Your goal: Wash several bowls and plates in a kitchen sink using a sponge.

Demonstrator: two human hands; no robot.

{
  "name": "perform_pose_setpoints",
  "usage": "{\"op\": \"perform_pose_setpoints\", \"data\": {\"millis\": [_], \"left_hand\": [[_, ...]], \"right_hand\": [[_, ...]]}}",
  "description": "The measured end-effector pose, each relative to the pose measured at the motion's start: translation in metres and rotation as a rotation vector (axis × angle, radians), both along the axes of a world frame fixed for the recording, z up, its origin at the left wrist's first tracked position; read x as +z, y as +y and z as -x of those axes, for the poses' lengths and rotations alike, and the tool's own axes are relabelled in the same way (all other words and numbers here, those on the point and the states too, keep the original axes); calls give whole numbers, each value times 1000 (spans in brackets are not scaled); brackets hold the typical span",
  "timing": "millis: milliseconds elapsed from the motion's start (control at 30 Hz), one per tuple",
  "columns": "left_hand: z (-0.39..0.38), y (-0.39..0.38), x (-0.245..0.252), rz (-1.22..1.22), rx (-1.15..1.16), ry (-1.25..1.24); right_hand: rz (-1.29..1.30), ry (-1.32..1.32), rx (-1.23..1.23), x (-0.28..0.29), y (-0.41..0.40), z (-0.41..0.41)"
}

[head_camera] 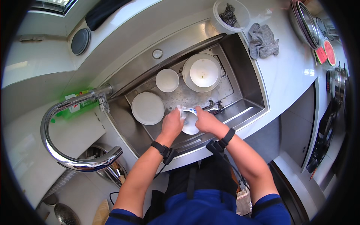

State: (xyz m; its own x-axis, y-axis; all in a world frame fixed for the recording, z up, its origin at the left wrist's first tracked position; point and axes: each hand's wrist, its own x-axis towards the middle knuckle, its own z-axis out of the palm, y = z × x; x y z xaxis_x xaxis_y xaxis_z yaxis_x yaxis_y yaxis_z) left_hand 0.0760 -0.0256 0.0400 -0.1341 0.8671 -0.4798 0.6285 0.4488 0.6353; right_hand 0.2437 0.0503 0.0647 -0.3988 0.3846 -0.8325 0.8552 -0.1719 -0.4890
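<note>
My right hand (pixel 206 120) grips the rim of a small white bowl with blue marks (pixel 191 125), held tilted over the sink's front part. At the bowl's left rim is my left hand (pixel 173 121), pressing a soapy white cloth or sponge (pixel 181 111) to it. In the steel sink (pixel 244 70) lie a white plate (pixel 148 108) at left, a small white bowl (pixel 167 80) in the middle, and a white bowl (pixel 204 73) stacked in a larger one at right. Spoons and other dark-handled utensils (pixel 215 107) lie just beyond my right hand.
A chrome faucet (pixel 50 135) arches at left, beside a green detergent bottle (pixel 81 105). Behind the sink's right corner stands a clear plastic tub (pixel 239 14) with a scouring pad; a grey cloth (pixel 263 40) lies beside it. Nested basins (pixel 305 25) and cut watermelon (pixel 329 53) are far right.
</note>
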Motion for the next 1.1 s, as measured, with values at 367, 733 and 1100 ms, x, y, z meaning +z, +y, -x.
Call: {"op": "perform_pose_setpoints", "data": {"millis": [367,733,1100], "left_hand": [[-43,-12,-26,360,768,-414],[-16,27,14,71,93,-24],[-27,32,83,76,550,-698]], "right_hand": [[-493,272,-581,1,-44,6],[655,200,-495,-23,12,-41],[1472,340,-687,-49,24,-76]]}}
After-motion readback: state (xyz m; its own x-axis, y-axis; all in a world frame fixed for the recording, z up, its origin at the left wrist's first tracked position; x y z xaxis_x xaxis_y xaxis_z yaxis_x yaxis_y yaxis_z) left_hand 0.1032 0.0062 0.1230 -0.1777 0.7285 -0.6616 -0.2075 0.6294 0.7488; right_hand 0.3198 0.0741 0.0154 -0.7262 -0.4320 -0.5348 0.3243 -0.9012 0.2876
